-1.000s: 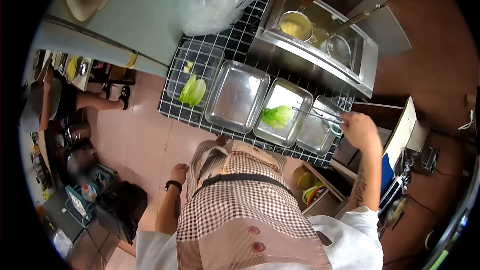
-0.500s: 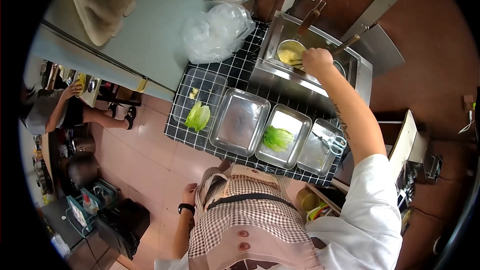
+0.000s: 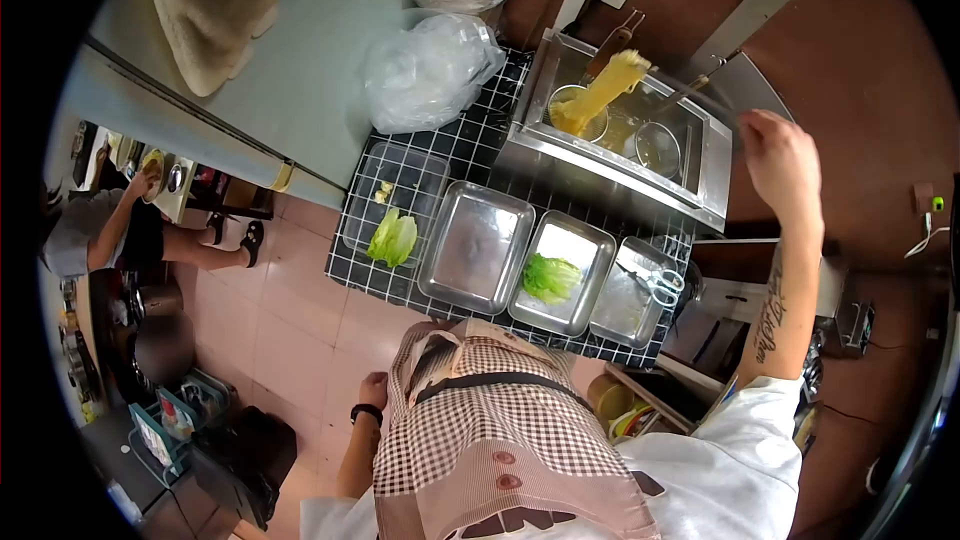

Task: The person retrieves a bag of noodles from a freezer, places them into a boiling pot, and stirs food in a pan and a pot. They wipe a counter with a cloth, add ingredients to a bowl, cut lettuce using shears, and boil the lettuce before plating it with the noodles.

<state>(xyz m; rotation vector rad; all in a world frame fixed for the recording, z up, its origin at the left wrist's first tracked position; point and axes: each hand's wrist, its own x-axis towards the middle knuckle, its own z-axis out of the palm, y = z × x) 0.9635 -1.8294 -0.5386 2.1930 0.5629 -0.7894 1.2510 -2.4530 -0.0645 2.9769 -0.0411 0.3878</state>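
Noodles [image 3: 603,92] now lifted above strainer [image 3: 577,112]; right hand [image 3: 782,158] raised higher.

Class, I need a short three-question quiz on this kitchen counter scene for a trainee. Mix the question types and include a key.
1. True or false: the scissors lie in the middle steel tray.
2. What does the right hand hold up on chopsticks over the boiler? A) lettuce B) noodles C) a towel
3. Fill in: the left hand hangs beside the checked ____.

Key: 1 false, they lie in the right-end tray; 2 B; 3 apron.
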